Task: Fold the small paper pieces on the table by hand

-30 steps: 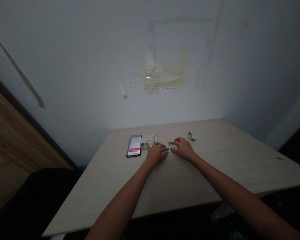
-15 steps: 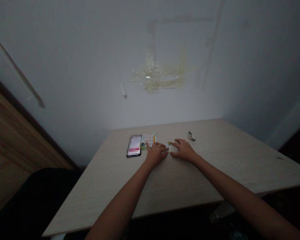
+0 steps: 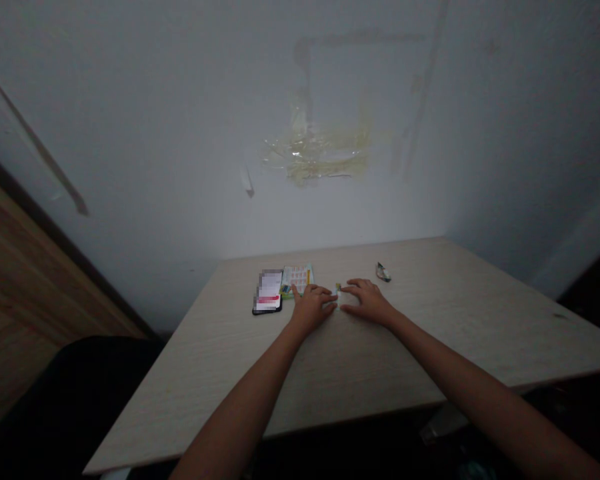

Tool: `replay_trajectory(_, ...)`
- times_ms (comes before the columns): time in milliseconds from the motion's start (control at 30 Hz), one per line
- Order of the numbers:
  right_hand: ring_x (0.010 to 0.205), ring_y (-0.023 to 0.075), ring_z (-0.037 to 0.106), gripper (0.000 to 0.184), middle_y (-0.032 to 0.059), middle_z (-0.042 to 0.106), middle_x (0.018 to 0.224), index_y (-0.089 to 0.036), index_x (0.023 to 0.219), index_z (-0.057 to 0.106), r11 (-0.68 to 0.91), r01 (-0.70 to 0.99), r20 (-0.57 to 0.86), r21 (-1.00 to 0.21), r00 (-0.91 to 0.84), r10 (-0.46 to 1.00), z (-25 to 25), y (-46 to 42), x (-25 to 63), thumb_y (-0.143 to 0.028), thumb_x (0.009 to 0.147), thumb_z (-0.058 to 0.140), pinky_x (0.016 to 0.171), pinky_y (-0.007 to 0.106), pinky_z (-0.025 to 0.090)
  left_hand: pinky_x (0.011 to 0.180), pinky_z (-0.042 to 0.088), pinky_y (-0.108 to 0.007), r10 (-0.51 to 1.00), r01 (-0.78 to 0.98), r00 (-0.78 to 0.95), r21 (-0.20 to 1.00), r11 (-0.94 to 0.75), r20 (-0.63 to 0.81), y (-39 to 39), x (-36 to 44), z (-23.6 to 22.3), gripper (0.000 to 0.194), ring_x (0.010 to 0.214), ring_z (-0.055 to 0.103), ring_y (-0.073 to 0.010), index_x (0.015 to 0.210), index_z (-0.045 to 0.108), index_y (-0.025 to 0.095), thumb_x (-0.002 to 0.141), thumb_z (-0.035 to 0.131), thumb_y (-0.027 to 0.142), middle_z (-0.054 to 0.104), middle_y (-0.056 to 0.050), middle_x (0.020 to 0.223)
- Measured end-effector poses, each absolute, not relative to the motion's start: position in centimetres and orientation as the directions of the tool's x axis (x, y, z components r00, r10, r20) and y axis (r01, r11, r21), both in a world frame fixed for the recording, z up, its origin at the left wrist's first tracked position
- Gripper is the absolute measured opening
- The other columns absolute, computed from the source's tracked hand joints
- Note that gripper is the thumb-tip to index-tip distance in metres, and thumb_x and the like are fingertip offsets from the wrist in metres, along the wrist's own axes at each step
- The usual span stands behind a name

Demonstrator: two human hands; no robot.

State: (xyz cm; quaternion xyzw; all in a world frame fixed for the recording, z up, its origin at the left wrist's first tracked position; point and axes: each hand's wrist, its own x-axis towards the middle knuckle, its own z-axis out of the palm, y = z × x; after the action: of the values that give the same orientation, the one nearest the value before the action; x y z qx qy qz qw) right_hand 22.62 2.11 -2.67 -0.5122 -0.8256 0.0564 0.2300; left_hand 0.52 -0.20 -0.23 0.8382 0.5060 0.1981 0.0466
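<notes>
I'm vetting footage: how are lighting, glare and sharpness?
Head view: dim overall, darkest below the table; head view: glints on the wall tape, phone screen brightest; head view: the small piece between left hand and right hand lacks clear detail.

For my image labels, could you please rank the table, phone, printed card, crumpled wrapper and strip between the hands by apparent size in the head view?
1. Table
2. Phone and printed card: too alike to rank, card partly hidden
3. Crumpled wrapper and strip: unsure, strip's outline unclear
</notes>
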Motion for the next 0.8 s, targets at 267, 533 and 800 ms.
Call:
replay_trajectory(267, 0.113, 0.0229, 0.056, 0.016, 0.0060, 0.063, 0.120, -0.033, 0.096, 0.078, 0.556, 0.712, 0.413, -0.428, -0.394, 0.821, -3.4, 3.0, 23.3, -0.035, 0.088, 0.064, 0.102, 0.042, 0.041, 0.106, -0.002, -0.081, 0.870, 0.830, 0.405, 0.286, -0.479, 0.281, -0.2, 0.6, -0.2, 0.025, 0.126, 0.046, -0.0285, 0.114, 0.070, 0.041, 0.091, 0.059, 0.043, 0.067, 0.002, 0.125)
replay_trajectory(533, 0.109, 0.0253, 0.056, 0.014, 0.0092, 0.063, 0.114, -0.032, 0.094, 0.080, 0.577, 0.705, 0.496, -0.412, -0.358, 0.791, -4.2, 3.8, 23.2, -0.034, 0.085, 0.068, 0.099, 0.042, 0.044, 0.106, -0.006, -0.080, 0.866, 0.810, 0.404, 0.324, -0.489, 0.295, 0.0, 0.6, -0.4, 0.022, 0.126, 0.047, -0.0278, 0.110, 0.071, 0.040, 0.091, 0.061, 0.041, 0.069, 0.002, 0.123)
replay_trajectory(800, 0.113, 0.0262, 0.054, 0.021, 0.0102, 0.061, 0.119, -0.031, 0.100, 0.079, 0.467, 0.776, 0.440, -0.425, -0.273, 0.855, -3.8, 4.3, 22.8, -0.039, 0.089, 0.063, 0.101, 0.041, 0.042, 0.108, -0.007, -0.077, 0.875, 0.823, 0.395, 0.315, -0.472, 0.280, 0.1, 0.7, -0.3, 0.022, 0.129, 0.046, -0.0275, 0.110, 0.071, 0.041, 0.091, 0.060, 0.041, 0.068, 0.003, 0.125)
